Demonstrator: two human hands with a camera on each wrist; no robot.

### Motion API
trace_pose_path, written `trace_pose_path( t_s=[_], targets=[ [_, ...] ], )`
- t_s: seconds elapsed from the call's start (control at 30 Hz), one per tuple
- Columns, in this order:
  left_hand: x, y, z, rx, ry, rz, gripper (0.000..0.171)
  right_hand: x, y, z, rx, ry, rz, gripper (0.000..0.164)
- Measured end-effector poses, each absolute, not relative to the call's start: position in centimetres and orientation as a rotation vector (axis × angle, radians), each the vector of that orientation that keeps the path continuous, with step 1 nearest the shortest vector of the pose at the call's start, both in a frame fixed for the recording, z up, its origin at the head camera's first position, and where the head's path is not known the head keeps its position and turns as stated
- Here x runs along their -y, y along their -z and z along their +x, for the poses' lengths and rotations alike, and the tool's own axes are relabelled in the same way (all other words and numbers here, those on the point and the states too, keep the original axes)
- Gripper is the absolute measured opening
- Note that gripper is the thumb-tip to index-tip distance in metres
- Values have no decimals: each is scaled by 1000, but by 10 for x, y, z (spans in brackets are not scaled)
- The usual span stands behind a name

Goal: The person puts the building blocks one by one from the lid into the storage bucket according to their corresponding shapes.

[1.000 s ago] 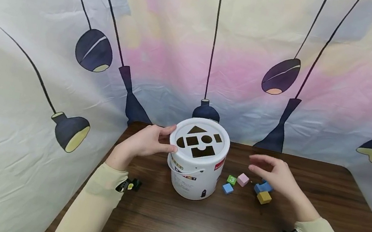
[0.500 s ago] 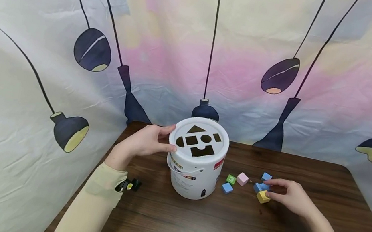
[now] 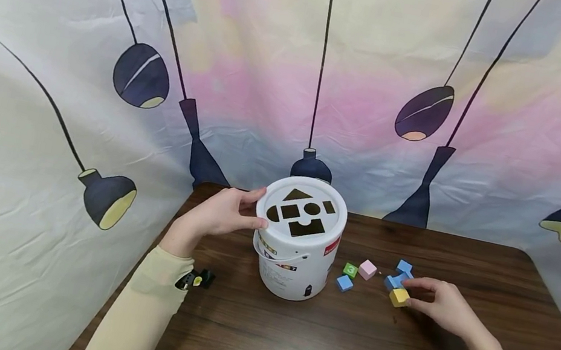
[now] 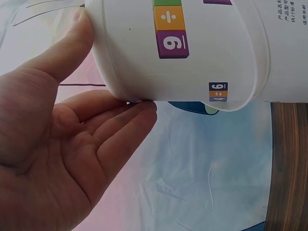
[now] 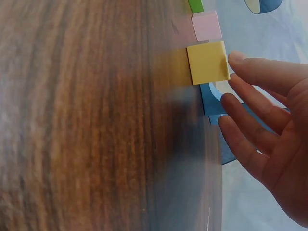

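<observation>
A white bucket (image 3: 288, 280) stands on the table with a white lid (image 3: 306, 187) on top, cut with several shaped holes. My left hand (image 3: 216, 212) rests against the lid's left rim, thumb in front and fingers round the far side, spread and only lightly bent. Right of the bucket, my right hand (image 3: 444, 305) reaches low to a yellow block (image 3: 399, 298), thumb tip right at its side. Its fingers stretch past the block toward a blue block (image 5: 208, 100) with a curved cutout, which lies behind the yellow one. Nothing is gripped between the right fingers.
Another blue block (image 3: 404, 266) lies just behind. Nearer the bucket are a green block (image 3: 350, 270) marked 3, a pink block (image 3: 367, 269) and a small blue block (image 3: 345, 283). A thin handle (image 4: 262, 48) hangs on the bucket. A patterned cloth (image 3: 269, 106) rises behind the table (image 3: 286, 347).
My right hand has moved right and down from over the blocks to beside the yellow block, which has shifted and turned slightly. The left hand and the bucket stay in place.
</observation>
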State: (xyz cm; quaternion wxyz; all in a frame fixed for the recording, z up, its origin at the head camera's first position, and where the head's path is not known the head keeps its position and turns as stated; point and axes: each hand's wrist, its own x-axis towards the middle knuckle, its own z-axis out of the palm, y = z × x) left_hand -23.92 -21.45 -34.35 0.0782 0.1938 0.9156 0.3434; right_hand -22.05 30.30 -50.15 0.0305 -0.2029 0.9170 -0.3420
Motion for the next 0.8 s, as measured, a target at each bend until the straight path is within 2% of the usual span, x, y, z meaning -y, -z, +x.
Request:
trace_pose_path(
  t_s=[0.8],
  targets=[
    [215, 344, -239, -2734, -1032, 576, 88, -301, 504, -221, -2789, 957, -653, 40]
  ],
)
